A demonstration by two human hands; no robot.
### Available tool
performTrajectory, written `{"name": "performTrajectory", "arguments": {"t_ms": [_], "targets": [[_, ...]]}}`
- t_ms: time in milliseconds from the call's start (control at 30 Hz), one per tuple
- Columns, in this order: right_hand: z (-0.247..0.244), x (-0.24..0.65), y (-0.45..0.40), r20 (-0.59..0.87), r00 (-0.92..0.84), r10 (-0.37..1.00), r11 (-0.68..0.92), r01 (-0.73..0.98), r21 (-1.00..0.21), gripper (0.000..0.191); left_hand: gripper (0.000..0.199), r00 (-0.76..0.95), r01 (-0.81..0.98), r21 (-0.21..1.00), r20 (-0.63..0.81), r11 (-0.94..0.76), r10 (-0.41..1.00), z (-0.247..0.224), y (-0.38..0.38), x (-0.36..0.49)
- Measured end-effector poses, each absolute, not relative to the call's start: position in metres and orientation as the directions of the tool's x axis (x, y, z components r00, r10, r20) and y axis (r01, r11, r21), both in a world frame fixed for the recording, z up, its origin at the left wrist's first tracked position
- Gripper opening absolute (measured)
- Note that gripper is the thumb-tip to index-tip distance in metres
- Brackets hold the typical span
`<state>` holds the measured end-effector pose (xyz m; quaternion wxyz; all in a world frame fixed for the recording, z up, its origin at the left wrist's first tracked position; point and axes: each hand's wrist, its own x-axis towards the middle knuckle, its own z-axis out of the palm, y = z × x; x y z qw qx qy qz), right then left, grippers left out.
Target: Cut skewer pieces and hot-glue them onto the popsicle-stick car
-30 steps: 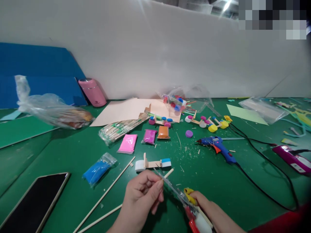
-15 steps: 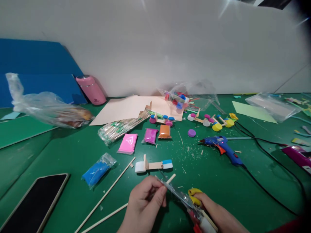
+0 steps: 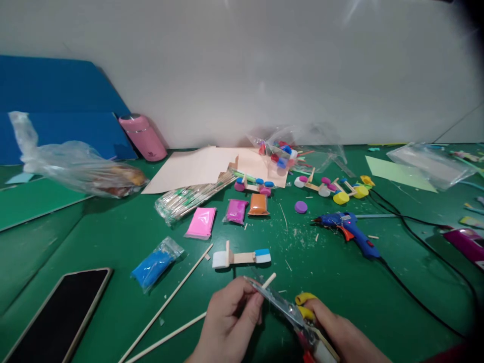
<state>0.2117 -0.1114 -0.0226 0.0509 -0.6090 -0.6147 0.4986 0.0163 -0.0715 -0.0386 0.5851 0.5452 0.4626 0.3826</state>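
My left hand [image 3: 230, 317] pinches a thin wooden stick [image 3: 170, 337], whose short end pokes up past my fingertips. Yellow-handled scissors [image 3: 282, 305] are gripped by my right hand [image 3: 336, 327], their blades lying across the stick close to my left fingertips. Whether the blades are closed on the wood, I cannot tell. Something red and white shows under the scissors at the bottom edge, too covered to name. Just beyond my hands lies a small wooden piece with white and blue caps [image 3: 242, 258]. A second wooden stick [image 3: 166, 305] rests to the left.
A blue glue gun [image 3: 346, 229] with its cord lies right. Clay packets, blue [image 3: 154, 267], pink [image 3: 201, 223], purple [image 3: 236, 210] and orange [image 3: 259, 204], are in the middle. A phone [image 3: 60, 315] lies left; small cap-wheeled cars [image 3: 312, 185] and a pink bottle [image 3: 143, 137] stand farther back.
The view has shifted slightly, so things appear a little farther right. Both hands keep the same hold on stick and scissors.
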Motion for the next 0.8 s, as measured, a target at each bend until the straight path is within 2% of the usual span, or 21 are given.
{"name": "performTrajectory", "arguments": {"t_ms": [167, 267, 333, 400, 533, 600, 700, 800], "targets": [[-0.026, 0.221, -0.116, -0.374, -0.333, 0.865, -0.115, 0.594, -0.796, 0.051, 0.025, 0.403, -0.138, 0.936, -0.246, 0.324, 0.882, -0.044, -0.07, 0.016], [-0.027, 0.221, -0.12, -0.383, -0.331, 0.862, -0.125, 0.595, -0.794, 0.048, 0.024, 0.474, -0.265, 0.861, -0.277, 0.435, 0.836, -0.048, -0.07, 0.018], [-0.026, 0.219, -0.121, -0.423, -0.303, 0.854, -0.158, 0.624, -0.765, 0.041, 0.024, 0.494, -0.279, 0.845, -0.281, 0.456, 0.823, -0.047, -0.07, 0.018], [-0.025, 0.215, -0.122, -0.46, -0.271, 0.846, -0.177, 0.67, -0.721, 0.037, 0.025, 0.46, -0.206, 0.897, -0.265, 0.392, 0.848, -0.045, -0.07, 0.018], [-0.027, 0.21, -0.123, -0.465, -0.227, 0.856, -0.176, 0.717, -0.674, 0.038, 0.026, 0.352, 0.0, 0.991, -0.126, 0.134, 0.928, -0.039, -0.068, 0.015], [-0.027, 0.209, -0.123, -0.436, -0.23, 0.87, -0.164, 0.7, -0.695, 0.042, 0.026, 0.36, 0.003, 0.992, -0.121, 0.128, 0.925, -0.039, -0.067, 0.013], [-0.023, 0.209, -0.123, -0.413, -0.246, 0.877, -0.158, 0.664, -0.731, 0.047, 0.025, 0.414, -0.126, 0.952, -0.205, 0.278, 0.887, -0.043, -0.067, 0.013], [-0.021, 0.208, -0.123, -0.433, -0.226, 0.872, -0.182, 0.673, -0.717, 0.047, 0.024, 0.491, -0.292, 0.849, -0.263, 0.441, 0.83, -0.048, -0.067, 0.015]]}}
